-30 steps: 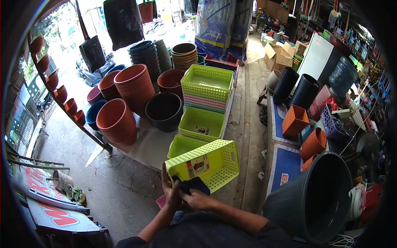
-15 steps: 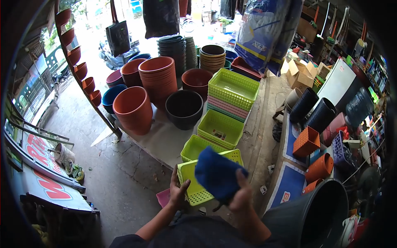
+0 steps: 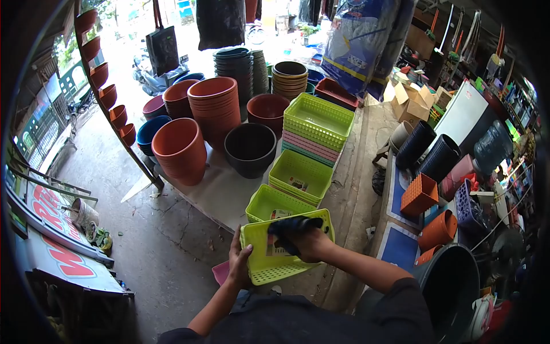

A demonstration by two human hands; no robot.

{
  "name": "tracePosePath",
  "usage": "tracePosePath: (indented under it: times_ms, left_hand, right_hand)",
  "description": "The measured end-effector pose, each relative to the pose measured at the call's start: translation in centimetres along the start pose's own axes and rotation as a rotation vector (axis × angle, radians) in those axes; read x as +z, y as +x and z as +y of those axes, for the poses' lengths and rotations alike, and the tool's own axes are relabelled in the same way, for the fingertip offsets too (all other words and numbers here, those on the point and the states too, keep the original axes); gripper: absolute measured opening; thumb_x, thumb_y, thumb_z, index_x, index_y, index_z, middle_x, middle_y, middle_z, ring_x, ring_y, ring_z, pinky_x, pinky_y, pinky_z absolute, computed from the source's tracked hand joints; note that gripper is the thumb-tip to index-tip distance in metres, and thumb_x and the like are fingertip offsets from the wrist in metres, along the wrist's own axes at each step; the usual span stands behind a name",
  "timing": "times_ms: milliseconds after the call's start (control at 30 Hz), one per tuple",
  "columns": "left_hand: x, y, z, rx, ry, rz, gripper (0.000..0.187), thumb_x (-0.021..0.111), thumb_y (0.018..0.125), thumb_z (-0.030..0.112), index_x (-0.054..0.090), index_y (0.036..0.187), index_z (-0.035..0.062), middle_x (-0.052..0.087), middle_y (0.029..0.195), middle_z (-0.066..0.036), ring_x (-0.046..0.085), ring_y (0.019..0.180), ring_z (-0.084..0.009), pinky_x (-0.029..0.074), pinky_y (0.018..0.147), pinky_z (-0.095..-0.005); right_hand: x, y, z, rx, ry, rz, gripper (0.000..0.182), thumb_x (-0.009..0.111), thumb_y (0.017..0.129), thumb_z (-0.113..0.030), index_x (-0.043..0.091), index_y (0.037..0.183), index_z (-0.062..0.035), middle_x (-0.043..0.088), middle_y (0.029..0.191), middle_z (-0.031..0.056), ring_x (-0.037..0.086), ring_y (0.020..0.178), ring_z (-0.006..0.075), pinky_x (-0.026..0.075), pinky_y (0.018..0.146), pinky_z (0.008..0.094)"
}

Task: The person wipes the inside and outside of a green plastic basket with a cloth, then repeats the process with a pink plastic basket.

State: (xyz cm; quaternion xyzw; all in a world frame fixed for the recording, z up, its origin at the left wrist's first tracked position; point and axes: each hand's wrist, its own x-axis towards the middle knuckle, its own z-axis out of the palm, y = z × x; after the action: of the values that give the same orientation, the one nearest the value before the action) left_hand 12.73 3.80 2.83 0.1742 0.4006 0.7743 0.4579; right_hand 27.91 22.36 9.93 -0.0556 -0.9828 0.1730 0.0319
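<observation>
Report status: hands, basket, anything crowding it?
Left hand grips lime basket edge. Right hand presses dark cloth inside it. Another lime basket just behind.

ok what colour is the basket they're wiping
Lime green basket, held by the left hand; head view shows it best.

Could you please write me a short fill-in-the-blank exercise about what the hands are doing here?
1. The left hand grips the ____ end of the lime green basket.
2. The right hand presses a dark blue ____ into that basket.
3. The big pot beside the stacked baskets is ____.

Missing words: left; cloth; black
</observation>
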Motion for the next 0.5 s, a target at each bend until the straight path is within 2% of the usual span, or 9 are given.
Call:
tracePosePath:
  times_ms: [33, 100, 200, 233, 300, 333, 400, 433, 500]
  left_hand:
    - [-0.3, -0.1, 0.4, 0.037, -0.031, 0.001, 0.085, 0.066, 0.083, 0.019, 0.019, 0.153, 0.0115, 0.036, 0.146, -0.017, 0.042, 0.131, -0.0288, 0.039, 0.107, -0.0406]
    - [-0.8, -0.6, 0.2, 0.042, -0.076, 0.009, 0.084, 0.066, 0.082, 0.02, 0.021, 0.153, 0.0112, 0.039, 0.143, -0.017, 0.044, 0.128, -0.0285, 0.04, 0.106, -0.0406]
    - [-0.3, -1.0, -1.0, 0.143, 0.146, 0.086, 0.082, 0.067, 0.081, 0.021, 0.025, 0.15, 0.0098, 0.043, 0.136, -0.016, 0.048, 0.122, -0.0259, 0.04, 0.105, -0.0404]
    - [-0.2, -1.3, -1.4, 0.143, 0.148, 0.081, 0.082, 0.067, 0.081, 0.021, 0.025, 0.15, 0.0098, 0.043, 0.136, -0.016, 0.048, 0.122, -0.0259, 0.04, 0.105, -0.0404]
    - [0.1, -1.8, -2.0, 0.188, 0.067, 0.131, 0.081, 0.067, 0.081, 0.02, 0.025, 0.15, 0.0083, 0.043, 0.136, -0.016, 0.047, 0.123, -0.0258, 0.039, 0.106, -0.0399]
    - [-0.3, -1.7, -2.1, 0.185, 0.04, 0.133, 0.08, 0.066, 0.082, 0.02, 0.025, 0.15, 0.0066, 0.044, 0.136, -0.015, 0.047, 0.123, -0.0254, 0.039, 0.106, -0.0399]
    - [-0.3, -2.0, -2.6, 0.176, 0.033, 0.133, 0.079, 0.065, 0.083, 0.02, 0.025, 0.149, 0.006, 0.045, 0.135, -0.015, 0.047, 0.123, -0.0252, 0.039, 0.106, -0.0399]
    - [-0.1, -2.2, -2.9, 0.17, 0.023, 0.138, 0.078, 0.064, 0.083, 0.02, 0.025, 0.149, 0.0053, 0.045, 0.135, -0.015, 0.048, 0.123, -0.025, 0.04, 0.105, -0.0399]
    - [0.5, -2.5, -3.8, 0.172, 0.028, 0.182, 0.077, 0.063, 0.084, 0.02, 0.025, 0.149, 0.005, 0.045, 0.135, -0.015, 0.048, 0.123, -0.0249, 0.04, 0.105, -0.0398]
  right_hand:
    - [1.2, -0.9, 1.4, -0.008, 0.001, -0.006, 0.067, 0.06, 0.076, -0.017, 0.042, 0.139, -0.0073, 0.053, 0.129, 0.0163, 0.053, 0.117, 0.0336, 0.038, 0.105, 0.0422]
    - [4.0, -2.6, 4.5, 0.176, -0.302, -0.04, 0.058, 0.058, 0.082, -0.025, 0.047, 0.134, -0.0023, 0.052, 0.132, 0.0207, 0.048, 0.126, 0.033, 0.036, 0.106, 0.0413]
    - [5.5, -4.0, 3.8, 0.155, -0.516, -0.212, 0.059, 0.052, 0.083, -0.032, 0.052, 0.13, 0.0028, 0.054, 0.129, 0.0239, 0.053, 0.12, 0.0346, 0.036, 0.106, 0.0416]
    - [5.3, -4.0, 3.2, 0.159, -0.517, -0.209, 0.059, 0.052, 0.083, -0.032, 0.052, 0.13, 0.0028, 0.054, 0.129, 0.0239, 0.053, 0.12, 0.0346, 0.036, 0.106, 0.0416]
    - [5.1, -4.1, 1.3, 0.299, -0.083, -0.721, 0.059, 0.042, 0.091, -0.041, 0.053, 0.128, 0.0043, 0.052, 0.133, 0.0264, 0.049, 0.126, 0.0355, 0.035, 0.107, 0.0394]
    - [5.2, -4.4, 0.5, 0.303, -0.078, -0.72, 0.059, 0.042, 0.091, -0.041, 0.053, 0.128, 0.0043, 0.052, 0.133, 0.0264, 0.049, 0.126, 0.0355, 0.035, 0.107, 0.0394]
    - [5.7, -5.0, -1.3, 0.387, 0.304, -0.615, 0.064, 0.037, 0.095, -0.043, 0.051, 0.124, 0.0129, 0.056, 0.125, 0.0306, 0.057, 0.114, 0.0398, 0.04, 0.102, 0.0427]
    - [6.2, -5.0, -2.4, 0.387, 0.307, -0.616, 0.064, 0.037, 0.095, -0.043, 0.051, 0.124, 0.0129, 0.056, 0.125, 0.0306, 0.057, 0.114, 0.0398, 0.04, 0.102, 0.0427]
    - [7.2, -4.7, -4.8, 0.289, 0.566, -0.495, 0.065, 0.038, 0.096, -0.048, 0.051, 0.125, 0.0091, 0.057, 0.123, 0.0282, 0.056, 0.113, 0.041, 0.042, 0.099, 0.0436]
